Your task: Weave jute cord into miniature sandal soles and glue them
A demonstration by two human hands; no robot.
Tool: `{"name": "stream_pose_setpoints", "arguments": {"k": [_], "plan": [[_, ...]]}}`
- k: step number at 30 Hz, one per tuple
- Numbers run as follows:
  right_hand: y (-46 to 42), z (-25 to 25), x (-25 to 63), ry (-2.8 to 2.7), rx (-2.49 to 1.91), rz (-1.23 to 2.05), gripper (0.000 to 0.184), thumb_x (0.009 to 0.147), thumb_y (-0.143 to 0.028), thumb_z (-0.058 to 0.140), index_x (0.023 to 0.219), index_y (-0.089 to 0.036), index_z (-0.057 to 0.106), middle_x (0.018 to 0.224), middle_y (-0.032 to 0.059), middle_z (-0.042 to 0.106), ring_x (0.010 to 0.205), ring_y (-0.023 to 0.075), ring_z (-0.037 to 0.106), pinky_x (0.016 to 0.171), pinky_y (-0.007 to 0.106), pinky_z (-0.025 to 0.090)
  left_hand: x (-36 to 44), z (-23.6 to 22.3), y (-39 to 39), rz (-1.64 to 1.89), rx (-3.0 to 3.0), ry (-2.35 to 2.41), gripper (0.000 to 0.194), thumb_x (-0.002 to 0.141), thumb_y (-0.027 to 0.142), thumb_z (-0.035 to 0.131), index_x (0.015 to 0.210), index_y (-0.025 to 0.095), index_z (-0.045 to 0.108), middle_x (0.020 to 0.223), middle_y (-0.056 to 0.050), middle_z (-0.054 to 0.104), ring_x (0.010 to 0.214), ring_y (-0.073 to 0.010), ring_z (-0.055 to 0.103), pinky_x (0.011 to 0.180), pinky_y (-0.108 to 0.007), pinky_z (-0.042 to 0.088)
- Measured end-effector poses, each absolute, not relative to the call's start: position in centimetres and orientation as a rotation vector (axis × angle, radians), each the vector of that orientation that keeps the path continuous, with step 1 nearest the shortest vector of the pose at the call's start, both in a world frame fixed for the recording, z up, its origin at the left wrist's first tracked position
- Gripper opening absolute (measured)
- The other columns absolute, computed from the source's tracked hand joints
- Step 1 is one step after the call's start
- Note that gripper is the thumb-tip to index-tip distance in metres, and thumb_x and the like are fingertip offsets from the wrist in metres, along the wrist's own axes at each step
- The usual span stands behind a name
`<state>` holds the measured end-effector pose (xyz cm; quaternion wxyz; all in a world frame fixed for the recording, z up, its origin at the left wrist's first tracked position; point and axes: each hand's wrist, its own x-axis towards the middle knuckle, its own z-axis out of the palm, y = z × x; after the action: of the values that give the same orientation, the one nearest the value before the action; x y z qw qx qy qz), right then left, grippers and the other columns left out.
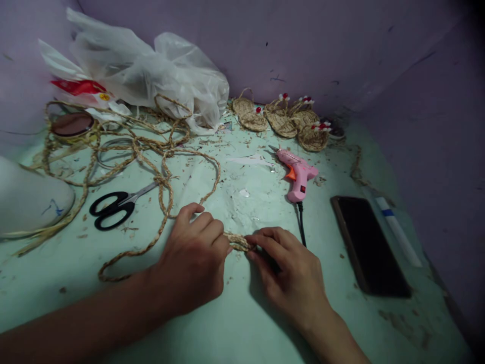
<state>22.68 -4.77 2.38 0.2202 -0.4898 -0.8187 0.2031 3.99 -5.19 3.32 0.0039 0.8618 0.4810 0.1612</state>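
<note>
Between my two hands is a small coil of braided straw rope (238, 241), partly hidden by the fingers. My left hand (199, 247) is curled around its left end, knuckles up. At the right end, my right hand (286, 260) pinches the coil between thumb and fingertips. A long braided cord (166, 197) runs from near the left hand back into a loose tangle at the left. Black-handled scissors (117, 208) lie left of the left hand, their blades reaching under the cord. Beyond the right hand a pink glue gun (297, 172) rests on its side.
A plastic bag (151, 76) stands against the wall at back left. Several woven straw pieces with red and white beads (282, 119) lie at the back. A phone (369, 245) and a white stick with a blue band (397, 230) are at right. A white rounded object (34, 197) sits at left.
</note>
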Motion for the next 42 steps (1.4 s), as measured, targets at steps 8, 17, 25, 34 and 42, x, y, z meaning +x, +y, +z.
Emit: {"name": "stream_pose_setpoints", "arguments": {"k": [8,17,25,34,42], "plan": [[-4.8,2.5,22.7,-2.321,-1.271,0.42,0.021,0.084,-0.016,0.054,0.099,-0.019,0.069,0.089,0.0062,0.066,0.074,0.0193,0.058,0.059,0.031,0.048,4.2,3.7,-5.5,0.614,2.476,1.511,0.022,0.079,0.015,0.045,0.059,0.016,0.053,0.063,-0.005,0.052,0.067,-0.0201,0.044,0.072,-0.041,0.037],[-4.9,2.4,22.4,-2.246,-1.301,0.495,0.016,0.08,-0.016,0.056,0.096,-0.016,0.06,0.084,0.0057,0.066,0.072,0.0207,0.058,0.062,0.035,0.047,3.4,3.5,-4.5,0.756,2.338,1.499,0.017,0.085,0.018,0.049,0.079,0.017,0.065,0.079,-0.005,0.063,0.077,-0.0202,0.054,0.071,-0.036,0.04],[-4.8,2.4,23.1,-2.196,-1.232,0.671,0.023,0.079,-0.013,0.057,0.102,-0.014,0.058,0.092,0.0089,0.064,0.083,0.0225,0.056,0.072,0.039,0.046,3.8,3.6,-3.5,0.491,2.209,1.565,0.012,0.078,0.023,0.058,0.073,0.022,0.069,0.072,0.0,0.066,0.071,-0.0179,0.058,0.069,-0.034,0.039],[-4.3,2.1,23.4,-2.064,-1.203,0.789,0.02,0.086,-0.012,0.051,0.098,-0.014,0.066,0.086,0.0087,0.062,0.08,0.0194,0.056,0.067,0.034,0.047,4.6,4.7,-3.0,0.218,2.096,1.656,0.007,0.074,0.022,0.058,0.069,0.022,0.063,0.07,0.002,0.063,0.069,-0.0166,0.055,0.067,-0.031,0.038],[-4.6,2.3,23.4,-2.256,-1.149,0.688,0.029,0.082,-0.008,0.051,0.104,-0.019,0.067,0.091,0.0072,0.063,0.081,0.021,0.055,0.07,0.038,0.043,4.6,5.3,-2.7,0.169,2.068,1.623,0.009,0.076,0.024,0.054,0.074,0.022,0.063,0.071,0.002,0.065,0.072,-0.0182,0.055,0.069,-0.033,0.037]]}}
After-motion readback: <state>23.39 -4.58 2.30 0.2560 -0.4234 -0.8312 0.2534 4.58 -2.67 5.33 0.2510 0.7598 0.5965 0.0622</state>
